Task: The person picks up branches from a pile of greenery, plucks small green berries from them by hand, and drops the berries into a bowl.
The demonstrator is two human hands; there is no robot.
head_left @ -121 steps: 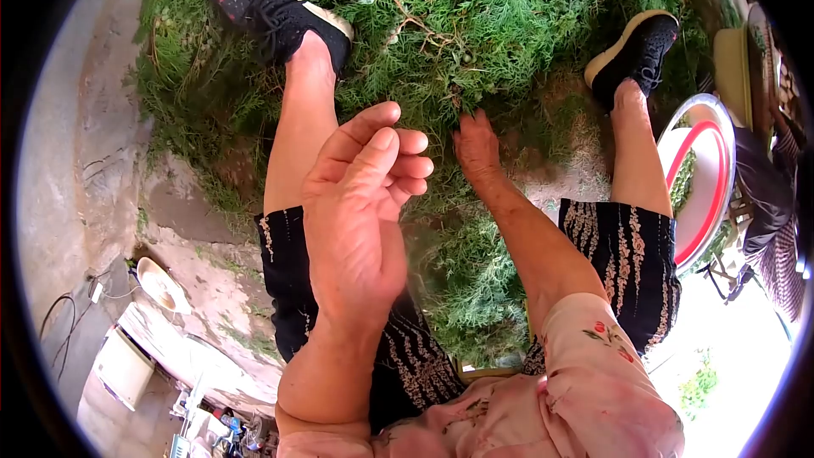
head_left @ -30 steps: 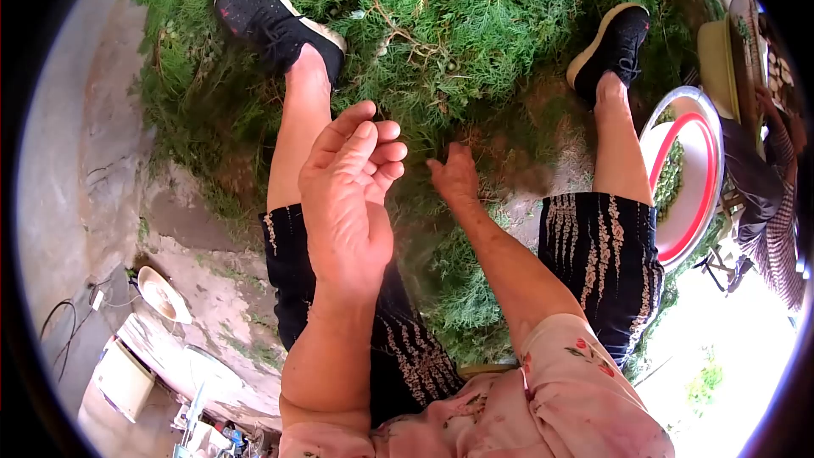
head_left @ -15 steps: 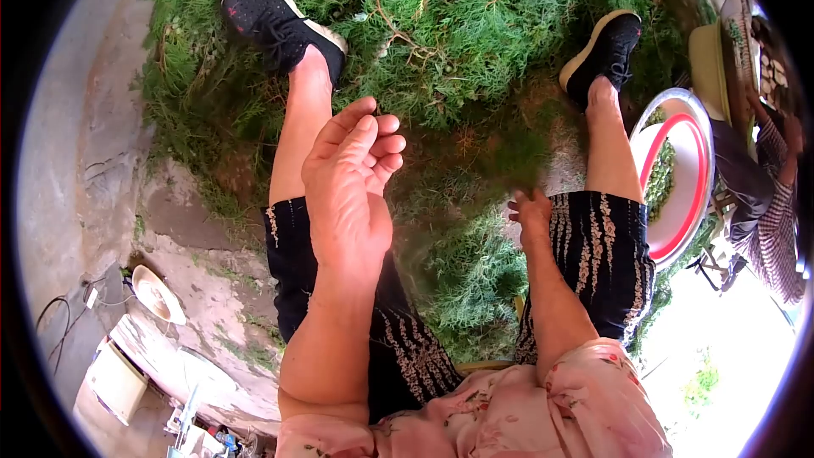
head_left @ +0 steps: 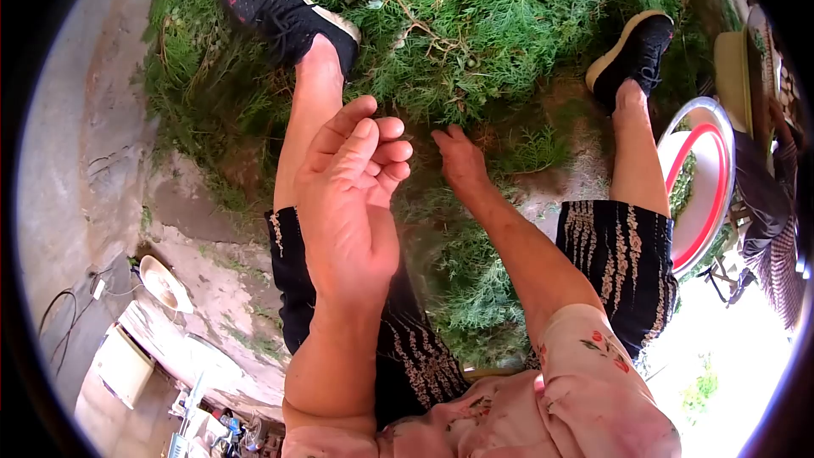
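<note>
My left hand is raised palm up over my left leg, its fingers curled in and the thumb close to the index finger. Anything pinched there is too small to make out. My right hand reaches forward to the near edge of a pile of green conifer branches. Its thumb and index finger are apart, close to the foliage; the other fingers are partly hidden. A loose green sprig lies on the ground just to the right of that hand.
Beside my right leg stands a white basin with a red ring and small green pieces inside. My black shoes rest on the branches. More greenery lies between my knees. A pale hat-like object is at the left.
My right hand has moved from beside my right knee forward and left to the pile. The blurred sprig ahead of it now lies still on the ground. My left hand keeps its pose.
</note>
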